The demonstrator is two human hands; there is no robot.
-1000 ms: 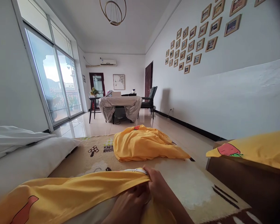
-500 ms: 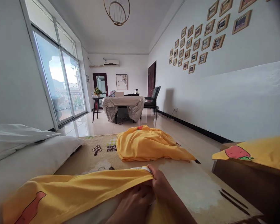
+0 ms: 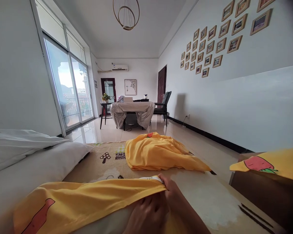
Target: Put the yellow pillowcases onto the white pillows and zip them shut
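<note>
A yellow pillowcase (image 3: 92,196) with a red carrot-like print stretches across the front, partly over a pale pillow (image 3: 112,217). At the case's right end, my right hand (image 3: 170,188) is closed on its edge, beside a white printed patch. Just below that edge, my left hand (image 3: 147,211) is curled against the pillow with its knuckles up; its fingertips are hidden. More yellow cloth hangs blurred beneath my hands. Beyond them, a crumpled yellow cloth (image 3: 158,152) lies on the beige patterned blanket (image 3: 100,167).
White pillows (image 3: 46,162) lie at the left. On the right, yellow cloth with a red print (image 3: 283,164) drapes over a brown box-like piece (image 3: 261,191). Farther off stand a covered table (image 3: 134,107), a black chair (image 3: 163,105) and a stool with flowers (image 3: 105,97).
The whole view has shifted slightly, so things appear a little farther right. Both hands keep nearly the same hold on the pillowcase and pillow.
</note>
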